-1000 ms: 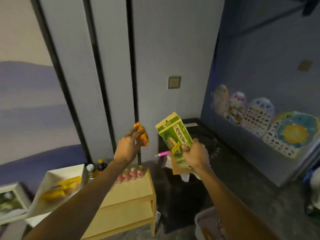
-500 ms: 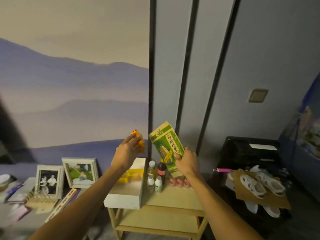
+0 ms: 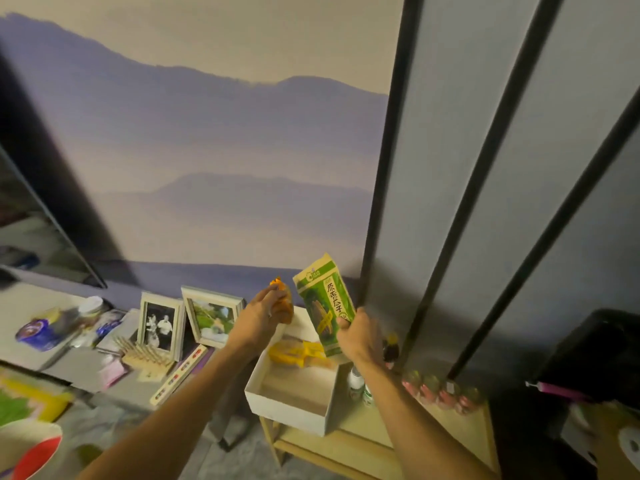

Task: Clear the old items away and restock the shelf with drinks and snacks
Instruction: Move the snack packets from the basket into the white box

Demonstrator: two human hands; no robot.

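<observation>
Gripped at its lower edge in the right hand [image 3: 358, 336], above the white box [image 3: 294, 386] on the shelf [image 3: 467, 431] — green snack bag [image 3: 323, 303]; pinched in the left hand [image 3: 258, 318], small orange packet [image 3: 282, 299]. Probably light, crinkly, slippery — best taken by a sealed edge.

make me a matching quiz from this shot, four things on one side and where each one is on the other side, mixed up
Things
1. green snack bag
2. orange packet
3. white box
4. small pink containers

Places
A. on the left end of the shelf top, with yellow packets inside
B. gripped in the right hand
C. in a row on the right part of the shelf top
D. gripped in the left hand

Pairs: 1-B, 2-D, 3-A, 4-C
</observation>
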